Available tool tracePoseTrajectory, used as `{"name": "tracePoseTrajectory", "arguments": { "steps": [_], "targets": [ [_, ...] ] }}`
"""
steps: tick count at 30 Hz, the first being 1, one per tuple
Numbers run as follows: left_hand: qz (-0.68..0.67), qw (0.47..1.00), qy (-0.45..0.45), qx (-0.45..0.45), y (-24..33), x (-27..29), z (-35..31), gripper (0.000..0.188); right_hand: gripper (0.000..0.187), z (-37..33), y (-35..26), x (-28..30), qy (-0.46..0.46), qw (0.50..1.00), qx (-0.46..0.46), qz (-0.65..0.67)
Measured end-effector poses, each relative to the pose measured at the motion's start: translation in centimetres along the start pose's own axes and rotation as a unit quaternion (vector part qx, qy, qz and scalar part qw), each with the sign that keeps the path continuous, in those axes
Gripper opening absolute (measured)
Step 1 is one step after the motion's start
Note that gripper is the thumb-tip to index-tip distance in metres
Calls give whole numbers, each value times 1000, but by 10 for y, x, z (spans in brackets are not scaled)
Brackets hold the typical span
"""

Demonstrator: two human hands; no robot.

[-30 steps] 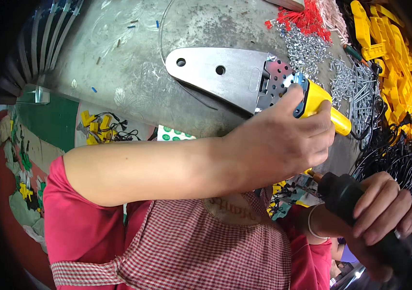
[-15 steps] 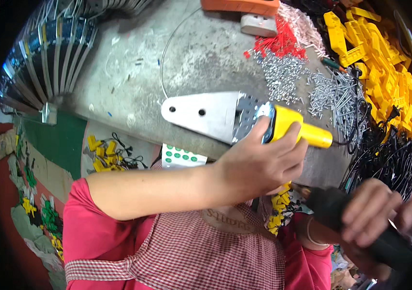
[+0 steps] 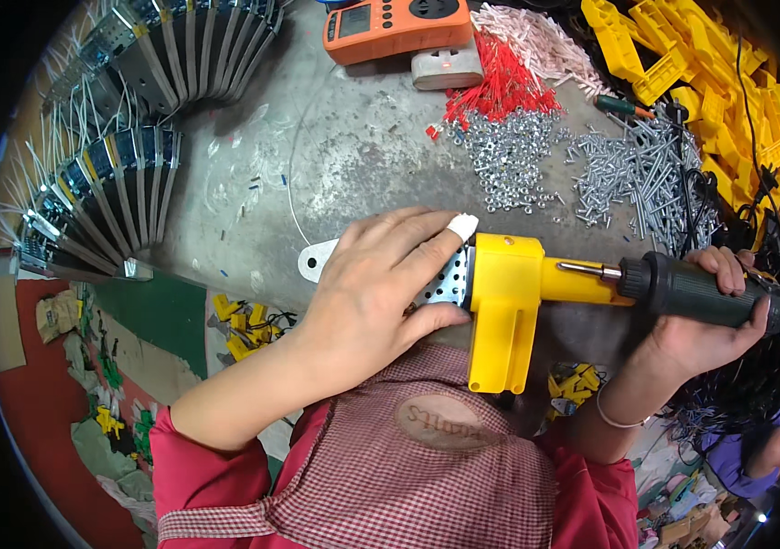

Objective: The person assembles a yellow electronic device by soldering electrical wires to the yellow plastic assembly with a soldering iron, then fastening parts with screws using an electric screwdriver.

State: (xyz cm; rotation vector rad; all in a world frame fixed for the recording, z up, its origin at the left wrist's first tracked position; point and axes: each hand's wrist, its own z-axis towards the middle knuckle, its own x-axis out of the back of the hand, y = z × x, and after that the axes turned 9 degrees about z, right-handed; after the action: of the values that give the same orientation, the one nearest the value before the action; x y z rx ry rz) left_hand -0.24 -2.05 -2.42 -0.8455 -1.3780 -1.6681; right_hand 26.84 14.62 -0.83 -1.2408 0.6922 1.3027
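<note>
Item under inspection: a flat metal body (image 3: 325,255) with a rounded, holed end, mostly covered by the left grip. It lies at the near side of the grey surface (image 3: 235,206), in front of the person. A perforated metal section (image 3: 446,289) joins it to a yellow housing (image 3: 505,302), whose block extends toward the person; a yellow handle (image 3: 566,289) runs from the housing to the right.

Left grip (image 3: 367,293): laid across the metal body, clasping it, fingers along the far side and thumb by the near side. One fingertip bears a white covering (image 3: 464,226) and is just beside the housing.

Right grip (image 3: 708,339): closed around a dark power driver (image 3: 687,289), held about level. Its metal bit (image 3: 589,269) points left over the yellow handle; whether the two touch cannot be determined.

Beyond the work, on the surface: a pile of small silver hardware (image 3: 511,165), a pile of long screws (image 3: 651,174), red pieces (image 3: 509,84) and pale slender pieces (image 3: 550,41). An orange meter (image 3: 395,27) sits beside a pale block (image 3: 447,69). Yellow plastic parts (image 3: 715,91) are heaped at far right, with black cords (image 3: 779,311) nearer the person. At left, metal pieces with pale wires (image 3: 102,201) are arranged in a fan
</note>
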Motion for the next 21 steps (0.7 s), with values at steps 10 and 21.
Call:
{"name": "tracePoseTrajectory", "arguments": {
  "steps": [10,21],
  "targets": [
    [-6,1000,-14,21,-3,0,5,73,41,4,19,8,35,999,2,25],
    [-41,999,-13,26,-8,-2,3,71,42,5,17,5,21,1000,4,0]
  ]
}}
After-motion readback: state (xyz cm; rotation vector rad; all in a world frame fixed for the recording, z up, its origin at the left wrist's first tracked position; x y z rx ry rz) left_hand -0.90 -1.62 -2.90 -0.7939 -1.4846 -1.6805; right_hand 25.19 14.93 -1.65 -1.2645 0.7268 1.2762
